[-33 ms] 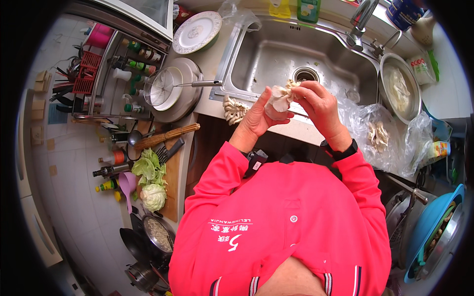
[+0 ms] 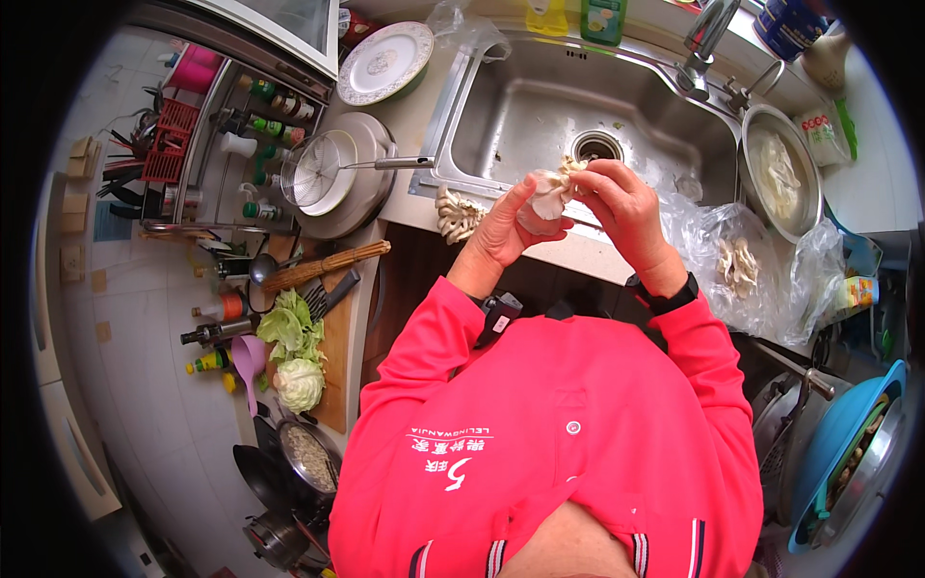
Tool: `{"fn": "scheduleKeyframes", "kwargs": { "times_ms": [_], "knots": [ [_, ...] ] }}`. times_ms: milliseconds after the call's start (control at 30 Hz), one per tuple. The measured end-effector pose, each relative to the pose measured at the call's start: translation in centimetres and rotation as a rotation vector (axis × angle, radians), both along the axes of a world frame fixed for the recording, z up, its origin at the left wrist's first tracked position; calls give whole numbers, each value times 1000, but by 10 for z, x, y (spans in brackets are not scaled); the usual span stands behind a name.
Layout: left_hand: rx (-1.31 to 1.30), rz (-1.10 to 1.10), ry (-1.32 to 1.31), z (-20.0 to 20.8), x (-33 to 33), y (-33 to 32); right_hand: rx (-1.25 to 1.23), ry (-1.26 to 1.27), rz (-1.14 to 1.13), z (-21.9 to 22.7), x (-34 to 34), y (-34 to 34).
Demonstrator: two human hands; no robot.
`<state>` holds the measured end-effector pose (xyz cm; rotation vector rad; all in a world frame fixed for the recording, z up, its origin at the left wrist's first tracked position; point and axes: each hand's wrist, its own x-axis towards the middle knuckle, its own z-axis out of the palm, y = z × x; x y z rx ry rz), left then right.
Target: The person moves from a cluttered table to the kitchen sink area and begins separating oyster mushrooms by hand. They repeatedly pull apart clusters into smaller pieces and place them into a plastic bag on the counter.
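I hold a pale oyster mushroom (image 2: 551,193) over the front edge of the steel sink (image 2: 520,116). My left hand (image 2: 511,229) cups it from below. My right hand (image 2: 621,204) pinches its top with the fingertips. A small heap of torn mushroom pieces (image 2: 457,214) lies on the counter rim just left of my left hand. To the right of my right hand, more mushrooms (image 2: 737,265) sit in an open clear plastic bag (image 2: 809,279).
A metal bowl (image 2: 780,173) with pale contents stands right of the sink, under the faucet (image 2: 708,39). A wire strainer (image 2: 323,173) rests on a pan, with a plate (image 2: 385,60) behind it. Cabbage (image 2: 297,371) and a knife (image 2: 332,294) lie on the cutting board (image 2: 337,376).
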<state>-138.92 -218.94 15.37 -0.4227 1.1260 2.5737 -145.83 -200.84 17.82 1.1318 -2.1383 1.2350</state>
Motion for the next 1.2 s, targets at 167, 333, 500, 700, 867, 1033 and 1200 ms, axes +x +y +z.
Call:
{"fn": "scheduleKeyframes", "kwargs": {
  "times_ms": [167, 333, 500, 700, 867, 1033, 1200],
  "knots": [
    [-30, -13, 56, 6, 3, -1, -96, -184, 37, 1, 7, 6],
    [-19, -12, 127, 9, 4, 4, -408, -609, 77, -7, 15, 2],
    [14, 16, 112, 4, 8, 6, -800, -1061, 146, -14, 10, 6],
    [122, 56, 54, -7, 14, 0, -961, -1485, 362, -7, -1, 26],
    [177, -45, 50, -12, 12, -2, -401, -1231, 356, -4, 4, 22],
    [136, -87, 64, -8, 9, -2, -311, -967, 195, -8, 5, 12],
    [11, -64, 82, 3, 5, 6, -371, -907, 45, -19, 11, 9]
  ]
}}
